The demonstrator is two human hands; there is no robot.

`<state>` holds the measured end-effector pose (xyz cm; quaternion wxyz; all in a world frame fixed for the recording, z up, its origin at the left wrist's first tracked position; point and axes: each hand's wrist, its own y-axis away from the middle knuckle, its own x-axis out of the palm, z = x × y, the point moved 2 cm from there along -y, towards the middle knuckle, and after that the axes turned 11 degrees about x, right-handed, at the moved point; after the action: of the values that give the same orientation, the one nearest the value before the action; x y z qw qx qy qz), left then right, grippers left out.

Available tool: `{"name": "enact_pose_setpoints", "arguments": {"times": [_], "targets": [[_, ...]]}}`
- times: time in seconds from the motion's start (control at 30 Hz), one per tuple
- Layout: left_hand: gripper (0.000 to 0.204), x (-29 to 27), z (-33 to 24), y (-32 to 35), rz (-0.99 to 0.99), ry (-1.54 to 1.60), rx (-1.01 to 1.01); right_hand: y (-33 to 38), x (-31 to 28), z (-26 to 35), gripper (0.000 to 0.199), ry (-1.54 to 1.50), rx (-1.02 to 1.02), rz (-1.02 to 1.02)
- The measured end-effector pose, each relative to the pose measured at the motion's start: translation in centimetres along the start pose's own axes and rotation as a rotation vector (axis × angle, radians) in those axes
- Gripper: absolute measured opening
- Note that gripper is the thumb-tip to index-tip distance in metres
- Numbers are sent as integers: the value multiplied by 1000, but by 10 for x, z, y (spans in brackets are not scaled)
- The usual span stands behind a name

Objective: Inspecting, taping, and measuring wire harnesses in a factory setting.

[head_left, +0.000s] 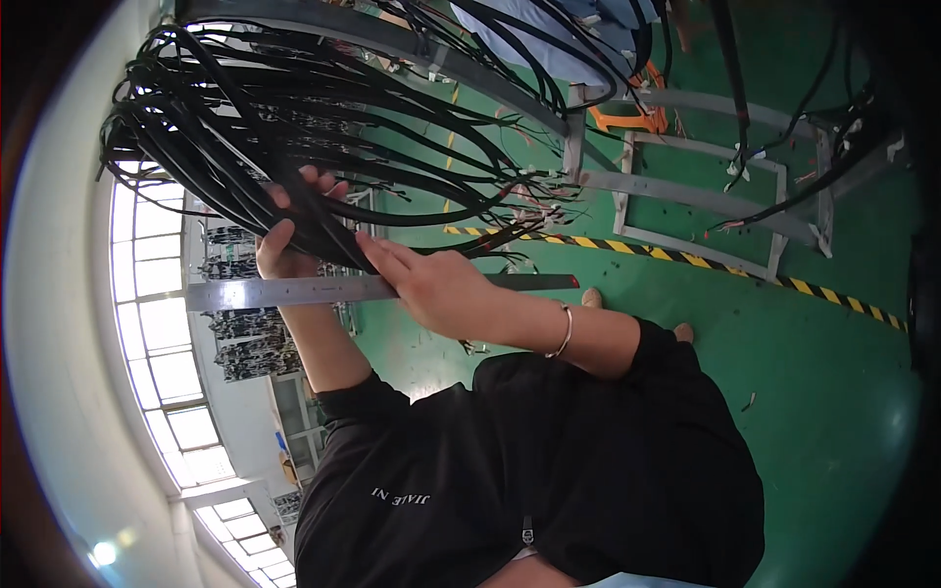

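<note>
Green floor (833, 392) fills the right of frame. Nearest, my right hand (436, 289) covers the steel ruler (265, 291) at centre; I cannot tell if it is clamped. My left hand (286, 245) is closed around the black cable bundle (245, 127), upper left. I seem to be measuring; next calls for 1 steady alignment. Metal frames (686, 191) stand beyond.

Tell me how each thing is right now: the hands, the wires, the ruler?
Left hand: shut around the black cable bundle.
Right hand: fingers flat, pressing on the steel ruler.
Black cable bundle: gripped, loose ends fanned out.
Steel ruler: held level against the bundle.
Bracelet: on the right wrist.
</note>
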<state>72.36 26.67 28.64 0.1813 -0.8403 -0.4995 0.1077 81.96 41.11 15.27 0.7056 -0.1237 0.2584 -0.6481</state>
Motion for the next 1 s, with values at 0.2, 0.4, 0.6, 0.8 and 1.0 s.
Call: {"name": "enact_pose_setpoints", "arguments": {"times": [0.2,0.4,0.6,0.8,1.0], "targets": [[34,7,-24,3,15,-77,19,5,-18,-52,31,-323,169,-128],[32,31,-43,3,40,-8,-17,38,15,-206,28,85,471,134],[32,49,-66,8,-5,-19,3,38,47,-288,28,377,820,426],[30,71,-79,1,-87,-29,-21,72,73,-324,23,335,811,460],[33,67,-88,0,-163,-172,-82,129,37,-306,13,-16,656,-481]]}}
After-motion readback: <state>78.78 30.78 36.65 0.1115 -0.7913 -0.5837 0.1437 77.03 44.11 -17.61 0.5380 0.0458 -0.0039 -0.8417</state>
